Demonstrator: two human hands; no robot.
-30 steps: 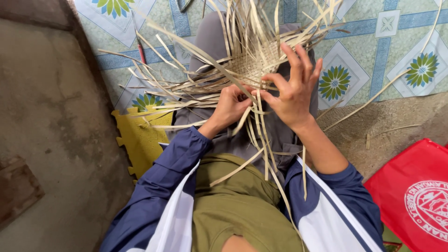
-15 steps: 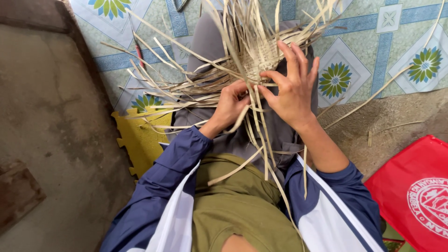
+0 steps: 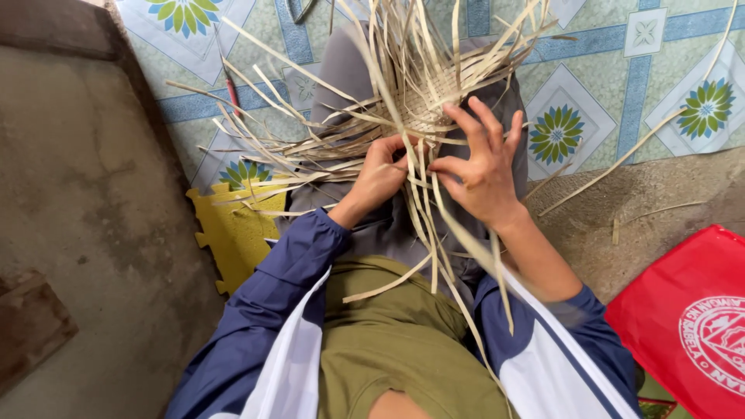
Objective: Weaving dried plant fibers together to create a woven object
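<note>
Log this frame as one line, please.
left hand: pinching pale strips | right hand: fingers spread over strips | woven piece: on lap, loose ends fanned | red bag: right side

Just one camera here, strapped to the person's head and pointing almost straight down, so you're looking over their chest and lap from close above. Near edge of the shot is the olive shirt (image 3: pixel 396 341) and blue-and-white sleeves; the far edge reaches the patterned floor mat (image 3: pixel 605 93). Left side takes in bare concrete floor (image 3: pixel 77 194), right side clips a red bag (image 3: pixel 691 318). Both hands sit dead centre, pretty near the lens. No second view, so nothing overlaps.
</note>
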